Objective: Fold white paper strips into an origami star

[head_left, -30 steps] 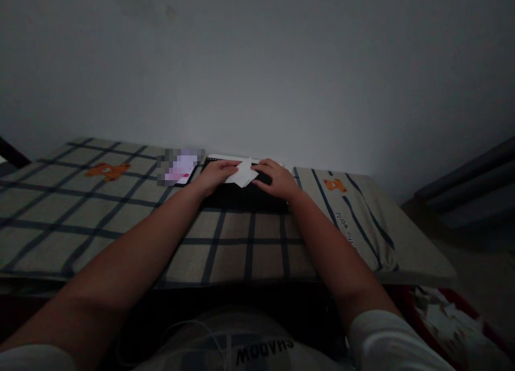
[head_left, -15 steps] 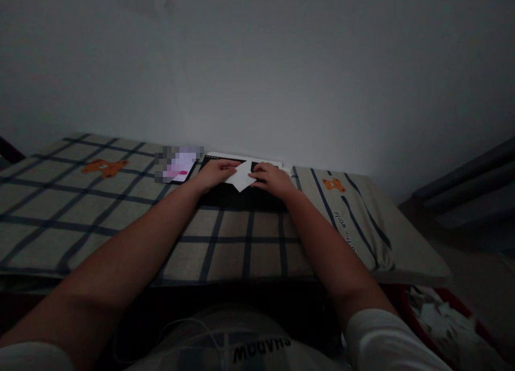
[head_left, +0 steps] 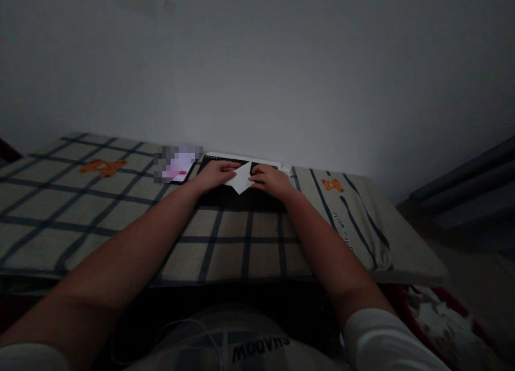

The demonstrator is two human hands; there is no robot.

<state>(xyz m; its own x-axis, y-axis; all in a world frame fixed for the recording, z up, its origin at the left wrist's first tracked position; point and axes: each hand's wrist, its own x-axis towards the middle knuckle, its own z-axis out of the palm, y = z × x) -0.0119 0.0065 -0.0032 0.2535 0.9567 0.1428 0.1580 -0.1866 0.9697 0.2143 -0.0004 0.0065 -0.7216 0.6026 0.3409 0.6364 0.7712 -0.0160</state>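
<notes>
A folded piece of white paper (head_left: 241,179) lies over a flat black pad (head_left: 241,202), one pointed corner facing me. On its left edge, my left hand (head_left: 215,176) grips the paper with thumb and fingers. From the other side my right hand (head_left: 271,180) pinches the right edge, fingers curled. The paper's far edge rises to a point between the hands. Fingertips partly cover both of its sides.
A tablet or phone with a lit pink screen (head_left: 179,167), partly pixelated, lies left of the pad. The checked tablecloth (head_left: 233,253) covers the table, which meets a grey wall (head_left: 257,71). At lower right stands a red bin (head_left: 454,301) holding crumpled white paper.
Both hands keep their hold on the paper with only slight finger movement. The paper's near corner has shifted a little toward me. The view has moved very slightly.
</notes>
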